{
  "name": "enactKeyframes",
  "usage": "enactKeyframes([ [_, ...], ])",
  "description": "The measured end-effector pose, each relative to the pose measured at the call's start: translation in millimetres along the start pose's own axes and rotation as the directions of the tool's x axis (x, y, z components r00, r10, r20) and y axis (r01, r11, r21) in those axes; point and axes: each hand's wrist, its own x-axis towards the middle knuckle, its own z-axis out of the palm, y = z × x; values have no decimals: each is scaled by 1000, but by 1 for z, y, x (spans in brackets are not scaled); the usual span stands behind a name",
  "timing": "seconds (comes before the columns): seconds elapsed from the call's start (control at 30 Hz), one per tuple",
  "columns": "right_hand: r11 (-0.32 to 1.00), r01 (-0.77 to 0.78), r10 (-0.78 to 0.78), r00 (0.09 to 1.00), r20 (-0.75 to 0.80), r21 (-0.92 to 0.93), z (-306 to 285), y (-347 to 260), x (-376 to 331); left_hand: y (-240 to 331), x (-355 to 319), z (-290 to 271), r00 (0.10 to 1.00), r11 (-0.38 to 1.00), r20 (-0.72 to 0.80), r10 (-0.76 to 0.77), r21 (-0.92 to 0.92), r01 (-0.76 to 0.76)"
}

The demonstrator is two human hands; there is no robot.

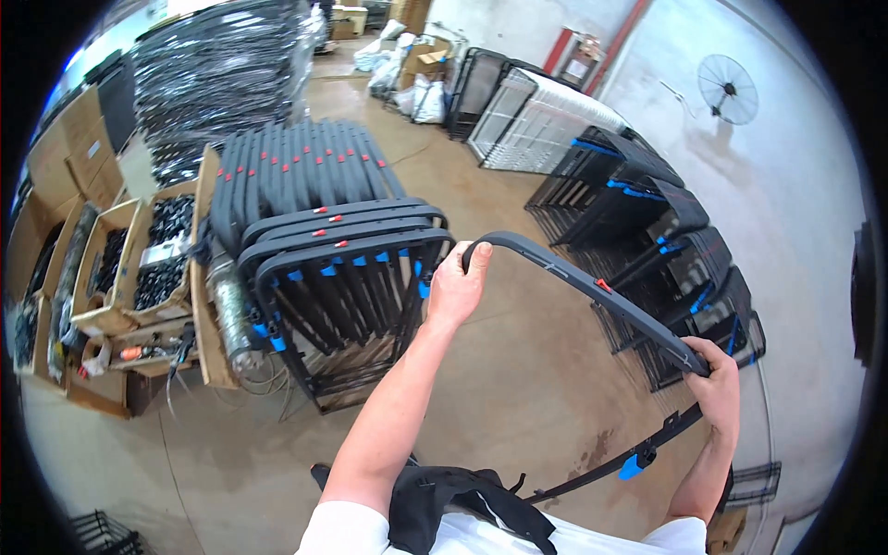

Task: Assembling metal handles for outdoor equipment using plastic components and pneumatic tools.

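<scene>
A dark frame (592, 282) was held up in front of the body by both hands, above the concrete floor (499, 388). The left hand (456, 287) was clenched on the frame's upper left corner, where the bar bends downward; the right hand (717, 384) was clenched on its right end, lower and nearer the body. From under the right hand a second dark bar with a blue clip (632, 465) was seen running down and leftward toward the chest. Between the forearms, at the lower edge, a black strap harness (444, 499) lay over a white shirt.

Just beyond the left hand, a stack of similar frames (342, 296) with blue clips and small red marks was stood upright on the floor, and a further row of them (296, 171) was leaned behind it. To the left of the stack, open cardboard boxes (139, 264) filled with small black parts were set side by side, with a silvery flexible hose (227, 310) lying between boxes and stack.

To the right, rows of black mesh panels (647, 213) with blue clips were leaned along the wall. Farther off, a tall wrapped pile of black frames (217, 69) was seen at upper left, white mesh panels (532, 120) were leaned near the middle, and a fan (728, 89) was mounted on the wall.
</scene>
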Motion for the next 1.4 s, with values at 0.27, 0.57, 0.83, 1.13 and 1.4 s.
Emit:
enactKeyframes([
  [0.27,968,-246,245,969,-30,-38,-42,30,-21,-11,10,107,972,994,209,-109,1,111],
  [0.57,965,-260,259,966,-21,-41,-58,76,-16,-26,15,174,949,991,286,-132,14,134],
  [0.83,959,-271,272,962,4,-77,-46,115,-4,-75,15,193,978,976,193,77,186,-114],
  [1.13,892,-439,438,898,-36,-108,-22,195,34,-286,-174,-26,867,608,-148,-475,658,445],
  [1.4,844,-481,503,863,38,-238,39,282,196,-375,-285,-122,-87,183,201,-976,966,183],
])
